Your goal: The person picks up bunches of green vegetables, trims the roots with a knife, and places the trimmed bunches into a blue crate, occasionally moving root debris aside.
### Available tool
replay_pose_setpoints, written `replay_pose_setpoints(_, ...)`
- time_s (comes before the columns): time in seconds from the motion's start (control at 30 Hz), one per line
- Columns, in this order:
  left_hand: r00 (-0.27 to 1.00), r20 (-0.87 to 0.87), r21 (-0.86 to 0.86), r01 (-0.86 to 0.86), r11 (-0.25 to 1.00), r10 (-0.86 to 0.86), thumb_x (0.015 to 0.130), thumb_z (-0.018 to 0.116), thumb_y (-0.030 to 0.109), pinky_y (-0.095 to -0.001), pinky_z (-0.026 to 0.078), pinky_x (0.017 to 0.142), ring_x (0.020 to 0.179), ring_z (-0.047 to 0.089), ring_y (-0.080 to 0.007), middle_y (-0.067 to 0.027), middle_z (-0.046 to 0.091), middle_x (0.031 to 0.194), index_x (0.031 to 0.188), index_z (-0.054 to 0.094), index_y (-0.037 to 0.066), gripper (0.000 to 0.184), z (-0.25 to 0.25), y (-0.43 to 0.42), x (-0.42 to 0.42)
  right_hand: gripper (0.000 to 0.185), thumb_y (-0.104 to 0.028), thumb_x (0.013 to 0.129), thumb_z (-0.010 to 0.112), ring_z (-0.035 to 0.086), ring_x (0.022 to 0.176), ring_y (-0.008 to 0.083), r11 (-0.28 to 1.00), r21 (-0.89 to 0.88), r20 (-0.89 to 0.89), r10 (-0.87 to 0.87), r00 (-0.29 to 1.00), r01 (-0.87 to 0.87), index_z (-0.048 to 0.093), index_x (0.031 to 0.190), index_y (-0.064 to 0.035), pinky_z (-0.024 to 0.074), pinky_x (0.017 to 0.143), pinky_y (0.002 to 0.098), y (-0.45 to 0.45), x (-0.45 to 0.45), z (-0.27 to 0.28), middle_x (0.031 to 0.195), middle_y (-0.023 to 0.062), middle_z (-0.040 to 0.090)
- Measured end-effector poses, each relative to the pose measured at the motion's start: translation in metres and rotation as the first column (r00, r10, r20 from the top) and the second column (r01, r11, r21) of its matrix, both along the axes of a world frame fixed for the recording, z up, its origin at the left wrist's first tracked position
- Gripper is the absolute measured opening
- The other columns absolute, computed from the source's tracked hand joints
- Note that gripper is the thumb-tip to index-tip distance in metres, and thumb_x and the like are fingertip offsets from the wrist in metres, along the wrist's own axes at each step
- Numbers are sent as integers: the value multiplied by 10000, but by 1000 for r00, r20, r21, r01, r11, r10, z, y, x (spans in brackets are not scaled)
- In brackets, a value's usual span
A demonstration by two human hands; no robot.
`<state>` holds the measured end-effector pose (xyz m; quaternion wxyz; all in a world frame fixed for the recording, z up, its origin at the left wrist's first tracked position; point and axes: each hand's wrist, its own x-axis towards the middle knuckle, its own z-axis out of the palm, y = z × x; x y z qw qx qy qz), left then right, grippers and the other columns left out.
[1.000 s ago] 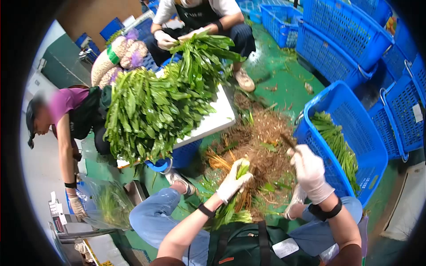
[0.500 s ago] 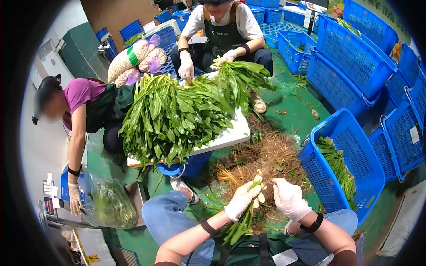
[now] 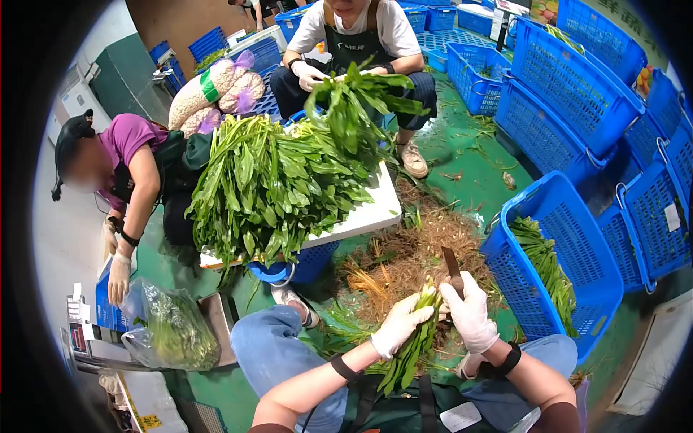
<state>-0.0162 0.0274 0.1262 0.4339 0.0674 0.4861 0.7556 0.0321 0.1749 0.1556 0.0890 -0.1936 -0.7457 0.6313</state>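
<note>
My left hand (image 3: 399, 325), in a white glove, is closed round a bunch of long-leaved greens (image 3: 408, 355), its pale stem ends pointing up and away from me. Close on its right, my gloved right hand (image 3: 469, 310) grips a knife (image 3: 452, 265) with a dark brown blade pointing up. The fingertips of my right hand are near the stem ends; whether they touch cannot be made out. Below both hands lies a pile of brown root trimmings (image 3: 426, 245) on the floor.
A heap of greens (image 3: 274, 187) covers most of a white foam board (image 3: 382, 206). Opposite, a co-worker (image 3: 361, 43) holds greens. Another person (image 3: 133, 159) bends beside a plastic bag of greens (image 3: 177, 332). A blue crate (image 3: 599, 267) with greens stands right; stacked crates (image 3: 570, 86) stand behind.
My right hand has turned and moved nearer the bunch, and the knife blade now shows. The co-worker opposite has lifted greens off the heap. The person at left has drawn an arm back.
</note>
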Motion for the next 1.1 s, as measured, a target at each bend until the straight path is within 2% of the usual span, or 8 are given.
replay_pose_setpoints(0.03,1000,0,0,1,1000,-1,952,576,158,-297,511,825,940,619,-126,-61,623,1100,1169,543,39,250,-3,0,0,150,-130,905,637,531,591,86,985,-162,107,-43,993,61,577,1000,-30,460,557,277,0,0,2,741,15,614)
replay_pose_setpoints(0.2,992,50,18,113,993,-114,980,545,275,-236,472,604,643,535,-81,12,576,792,1108,552,74,239,-11,-2,-2,151,-104,900,631,552,639,93,998,-66,-16,4,1000,-5,569,1015,-28,469,583,279,4,2,-14,767,25,615)
replay_pose_setpoints(0.3,996,89,-72,4,997,3,989,527,324,-227,432,529,563,481,-73,39,528,695,1052,552,89,245,-7,-1,-3,131,-83,905,598,611,655,179,973,223,-37,-46,998,53,590,1022,-24,490,599,308,5,4,-5,801,80,638)
replay_pose_setpoints(0.37,987,152,-55,-49,997,57,996,514,315,-237,429,516,538,464,-77,39,514,673,1008,547,94,224,-3,-2,-6,157,-81,909,570,651,740,284,834,552,-220,147,964,-1,604,1056,-34,512,634,340,10,6,0,858,135,647)
replay_pose_setpoints(0.5,969,241,1,-66,998,64,1010,488,286,-236,397,479,494,424,-78,37,488,643,1002,546,82,212,-2,-4,-7,206,-99,876,601,643,780,295,572,806,-43,310,950,-150,585,1080,-73,514,615,375,8,11,-4,870,122,615)
replay_pose_setpoints(0.6,964,265,51,6,999,-20,1013,484,306,-212,317,448,481,358,-58,47,427,621,1002,548,77,238,-1,-4,-4,179,-93,862,609,630,735,279,557,820,-73,325,943,-129,577,1038,-80,503,591,375,7,9,-9,837,106,591)
replay_pose_setpoints(0.97,974,211,47,79,996,-87,1005,497,337,-202,290,439,484,340,-45,59,411,618,989,540,86,255,6,-6,-2,132,-88,859,614,620,690,284,541,837,-115,324,939,-84,573,983,-74,491,561,377,10,9,-8,792,106,580)
replay_pose_setpoints(1.1,993,42,-41,114,993,-112,1002,494,336,-203,288,448,491,331,-39,60,399,612,971,530,91,250,5,-11,-4,157,-200,907,546,626,701,373,613,762,106,200,974,-208,617,954,-69,492,617,466,35,16,-58,789,162,622)
